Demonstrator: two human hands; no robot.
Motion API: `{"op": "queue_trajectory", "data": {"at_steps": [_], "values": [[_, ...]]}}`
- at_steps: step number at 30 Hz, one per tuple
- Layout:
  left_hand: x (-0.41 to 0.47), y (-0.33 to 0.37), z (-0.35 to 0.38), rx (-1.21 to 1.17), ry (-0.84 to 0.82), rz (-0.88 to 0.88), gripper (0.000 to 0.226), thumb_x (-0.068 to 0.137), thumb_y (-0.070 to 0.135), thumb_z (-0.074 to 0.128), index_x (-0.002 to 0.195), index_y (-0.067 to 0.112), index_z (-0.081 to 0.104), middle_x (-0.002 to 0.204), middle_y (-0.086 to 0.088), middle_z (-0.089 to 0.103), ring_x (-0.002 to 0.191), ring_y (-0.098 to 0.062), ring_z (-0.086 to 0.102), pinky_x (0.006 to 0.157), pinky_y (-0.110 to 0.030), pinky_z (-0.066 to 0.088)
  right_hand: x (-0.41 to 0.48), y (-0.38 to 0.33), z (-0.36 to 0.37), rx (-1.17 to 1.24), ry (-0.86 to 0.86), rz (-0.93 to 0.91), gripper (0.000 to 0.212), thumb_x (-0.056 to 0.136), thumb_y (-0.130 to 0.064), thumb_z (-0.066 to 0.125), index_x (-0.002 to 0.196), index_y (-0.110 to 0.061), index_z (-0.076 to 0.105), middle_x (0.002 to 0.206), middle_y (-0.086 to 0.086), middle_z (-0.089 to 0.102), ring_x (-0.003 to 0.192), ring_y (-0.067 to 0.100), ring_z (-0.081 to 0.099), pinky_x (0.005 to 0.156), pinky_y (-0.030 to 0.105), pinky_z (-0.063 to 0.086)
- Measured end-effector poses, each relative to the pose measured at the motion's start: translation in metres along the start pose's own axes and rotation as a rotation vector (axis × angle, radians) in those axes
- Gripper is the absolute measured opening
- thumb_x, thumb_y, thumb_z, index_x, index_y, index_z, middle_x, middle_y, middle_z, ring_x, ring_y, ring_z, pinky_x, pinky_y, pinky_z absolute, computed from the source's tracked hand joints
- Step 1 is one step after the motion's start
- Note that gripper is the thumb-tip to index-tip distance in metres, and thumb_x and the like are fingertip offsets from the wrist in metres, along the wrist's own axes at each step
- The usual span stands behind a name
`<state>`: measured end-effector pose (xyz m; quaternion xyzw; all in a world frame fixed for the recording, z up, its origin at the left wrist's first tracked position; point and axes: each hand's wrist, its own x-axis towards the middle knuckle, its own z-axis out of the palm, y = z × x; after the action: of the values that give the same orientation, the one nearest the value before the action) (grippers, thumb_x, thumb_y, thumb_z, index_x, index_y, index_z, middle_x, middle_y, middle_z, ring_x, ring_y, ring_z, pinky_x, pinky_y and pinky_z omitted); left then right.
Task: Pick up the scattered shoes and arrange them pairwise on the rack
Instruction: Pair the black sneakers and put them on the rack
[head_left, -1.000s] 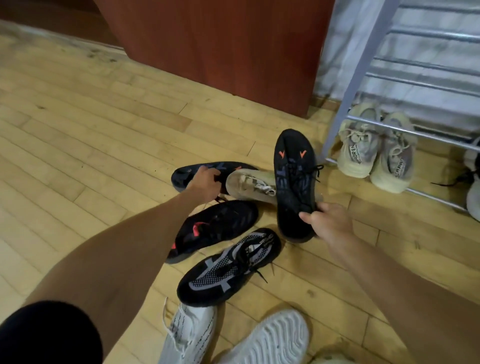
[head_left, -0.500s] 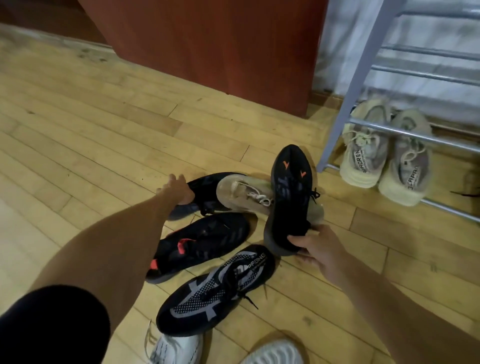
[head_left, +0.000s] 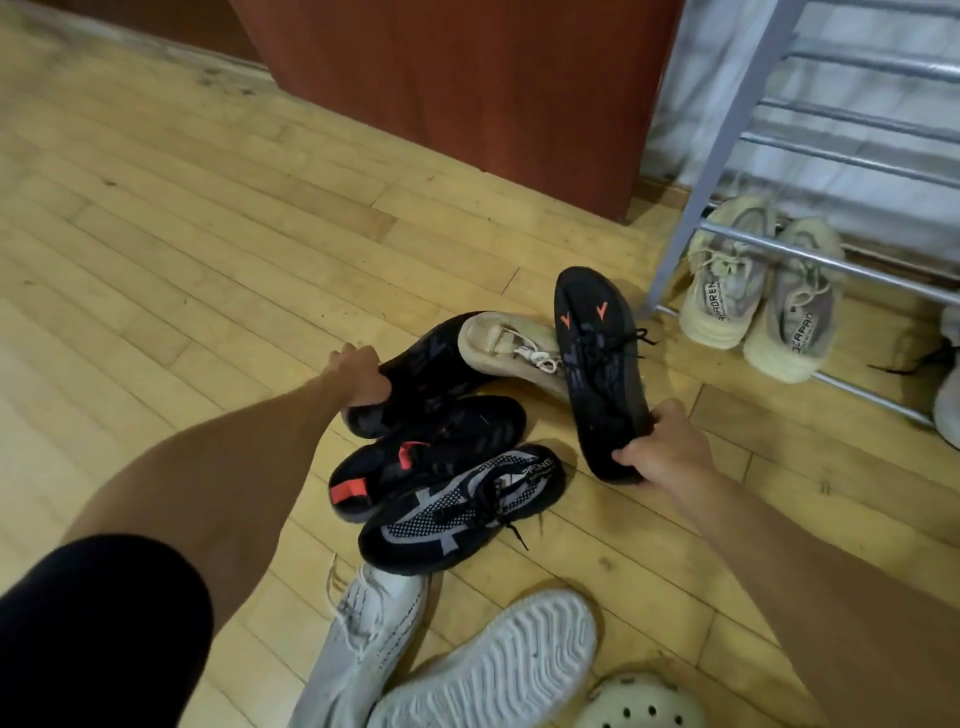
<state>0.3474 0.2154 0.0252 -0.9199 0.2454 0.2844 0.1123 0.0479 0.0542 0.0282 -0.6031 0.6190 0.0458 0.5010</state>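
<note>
My right hand (head_left: 670, 449) grips the heel of a black shoe with orange marks (head_left: 597, 358), toe pointing away toward the rack. My left hand (head_left: 358, 376) is closed on the heel end of a second black shoe (head_left: 431, 369) lying on the floor. Between them lies a beige shoe (head_left: 511, 348) on its side. Nearer me lie a black shoe with a red heel tab (head_left: 431, 447) and a black-and-grey knit shoe (head_left: 462, 509). A beige pair (head_left: 758, 296) sits on the metal rack's (head_left: 691, 208) bottom shelf.
Two white shoes (head_left: 363, 649), one sole-up (head_left: 498, 670), and a pale clog (head_left: 639, 701) lie at the near edge. A red-brown cabinet (head_left: 467, 93) stands left of the rack. Another light shoe (head_left: 948, 384) shows at the rack's far right. Wooden floor stretches to the left.
My left hand slid from the middle of the far black shoe to its heel end and closed on it. My right hand keeps its hold on the orange-marked shoe, now shifted right.
</note>
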Motion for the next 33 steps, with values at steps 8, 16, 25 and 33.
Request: {"op": "queue_trajectory", "data": {"at_steps": [8,16,25,33], "values": [[-0.078,-0.001,-0.021,0.083,0.118,0.094,0.027,0.085,0.021,0.063,0.101,-0.001,0.062,0.09,-0.012,0.056,0.088,-0.03,0.059,0.066,-0.033,0.046,-0.061,-0.029,-0.046,-0.396,0.103,-0.183,0.028,0.085,-0.008,0.062,0.111,0.0,0.061,0.104,0.016,0.065,0.101,0.034,0.063,0.067,0.03,0.043],[-0.159,0.04,-0.055,-0.188,0.14,0.094,0.026,0.084,0.022,0.063,0.101,0.004,0.058,0.097,-0.012,0.064,0.087,-0.029,0.064,0.066,-0.028,0.049,-0.134,-0.044,-0.11,-0.613,0.274,-0.334,0.025,0.089,-0.004,0.052,0.113,0.004,0.053,0.115,0.024,0.06,0.09,0.035,0.059,0.067,0.032,0.043],[-0.21,0.032,-0.066,-0.765,-0.022,0.017,0.033,0.083,0.006,0.07,0.108,-0.011,0.056,0.116,-0.024,0.06,0.105,-0.043,0.062,0.085,-0.054,0.055,-0.181,0.003,-0.182,-0.699,0.355,-0.278,0.032,0.091,-0.01,0.048,0.121,-0.002,0.057,0.114,0.019,0.064,0.101,0.033,0.061,0.08,0.035,0.05],[-0.256,0.049,-0.063,-1.004,-0.109,0.109,0.036,0.089,0.003,0.063,0.12,-0.011,0.053,0.126,-0.024,0.059,0.107,-0.04,0.062,0.081,-0.044,0.054,-0.193,0.03,-0.198,-0.232,0.214,-0.132,0.032,0.087,-0.003,0.06,0.117,0.008,0.06,0.104,0.025,0.067,0.096,0.038,0.07,0.058,0.035,0.058]]}}
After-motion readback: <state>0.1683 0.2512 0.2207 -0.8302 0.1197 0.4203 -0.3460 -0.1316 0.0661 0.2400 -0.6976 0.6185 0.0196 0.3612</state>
